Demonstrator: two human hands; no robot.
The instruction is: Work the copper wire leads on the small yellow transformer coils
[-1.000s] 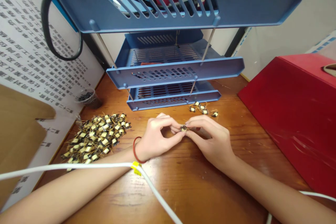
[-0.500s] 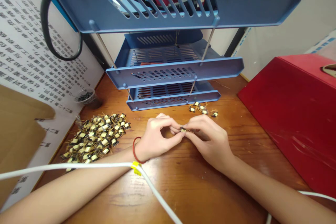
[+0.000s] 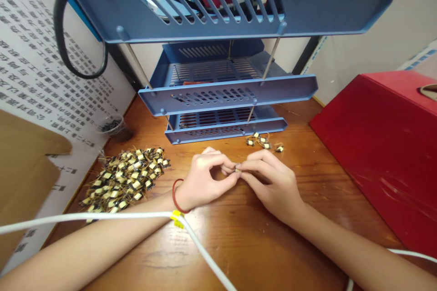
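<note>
Over the middle of the table, my left hand (image 3: 209,177) and my right hand (image 3: 271,182) meet fingertip to fingertip. Pinched between them is a small wire-wound coil (image 3: 237,169), mostly covered by the fingers; a bit of its pale yellow wrap shows. A red band circles my left wrist. Left of my left hand lies a heap of similar coils (image 3: 124,179), with black ends, yellow wraps and thin copper-coloured leads. Several more coils (image 3: 262,140) sit in a small group beyond my right hand.
A blue tiered tray rack (image 3: 225,95) stands at the back, its top tier overhanging. At right is a red box (image 3: 378,145). A clear cup (image 3: 116,128) of dark bits stands back left. A white cable (image 3: 208,254) crosses in front of my left forearm.
My right fingertips have shifted slightly left and closed further over the coil, so less of it shows. My left hand has hardly moved.
</note>
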